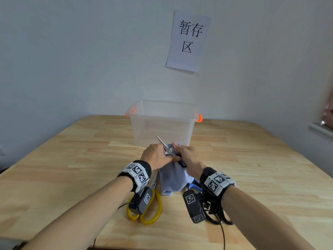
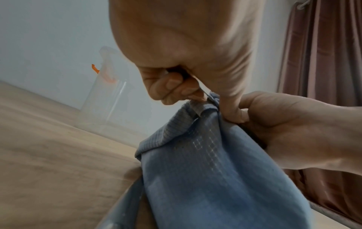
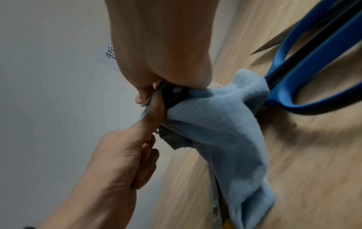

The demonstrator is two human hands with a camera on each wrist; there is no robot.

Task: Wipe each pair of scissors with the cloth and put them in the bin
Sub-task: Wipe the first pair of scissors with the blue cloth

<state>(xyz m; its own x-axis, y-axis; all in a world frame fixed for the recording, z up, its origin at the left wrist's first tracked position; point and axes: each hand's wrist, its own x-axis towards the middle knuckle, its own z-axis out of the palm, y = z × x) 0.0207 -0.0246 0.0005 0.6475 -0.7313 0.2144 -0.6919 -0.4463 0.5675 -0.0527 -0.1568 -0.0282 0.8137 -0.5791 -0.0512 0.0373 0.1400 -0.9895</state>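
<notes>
Nearest you on the wooden table (image 1: 252, 159) lie the yellow-handled scissors (image 1: 151, 208), the blue-handled scissors (image 3: 313, 74) and a black-handled pair (image 1: 219, 218) under your right wrist. Just beyond them, your left hand (image 1: 155, 155) is curled around the blue cloth (image 1: 173, 179), pinching it against the small black-handled scissors (image 1: 166, 147), whose blades point up and away. Your right hand (image 1: 189, 156) grasps those scissors by the handle. Behind stands the clear plastic bin (image 1: 162, 121) with orange latches, below a paper sign (image 1: 188, 40) on the wall.
</notes>
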